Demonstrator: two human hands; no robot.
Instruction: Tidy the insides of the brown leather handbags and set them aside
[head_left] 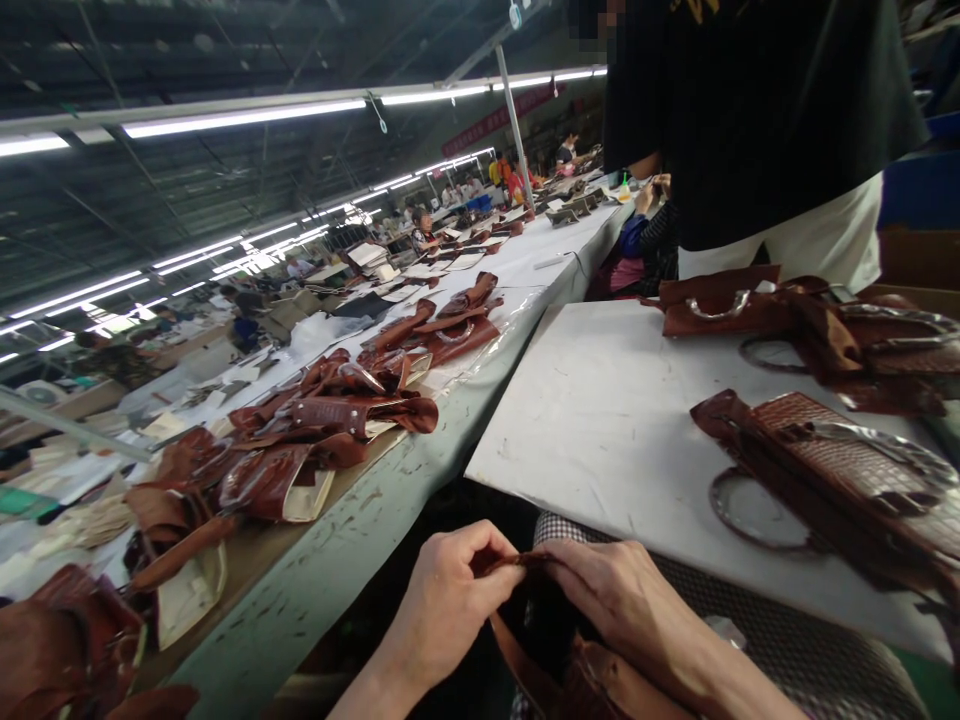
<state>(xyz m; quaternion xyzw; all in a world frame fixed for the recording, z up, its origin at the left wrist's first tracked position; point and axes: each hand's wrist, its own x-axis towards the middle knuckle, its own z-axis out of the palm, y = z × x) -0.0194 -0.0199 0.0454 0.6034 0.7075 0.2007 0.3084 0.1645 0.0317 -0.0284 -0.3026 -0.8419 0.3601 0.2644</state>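
A brown leather bag [604, 680] lies low in front of me, over my lap, and its lower part runs out of the picture. My left hand [454, 595] pinches the bag's upper edge between thumb and fingers. Close beside it, my right hand [619, 590] grips the same edge, fingers curled over it. A short stretch of the edge shows between the two hands. The bag's inside is dark, and my fingertips are partly hidden.
A white board [585, 400] at right carries a textured brown handbag [862, 470] with clear ring handles and more bags [757, 310] behind. Several brown bags [277, 470] line the long table [360, 550] at left. A person in black [765, 130] stands beyond the board.
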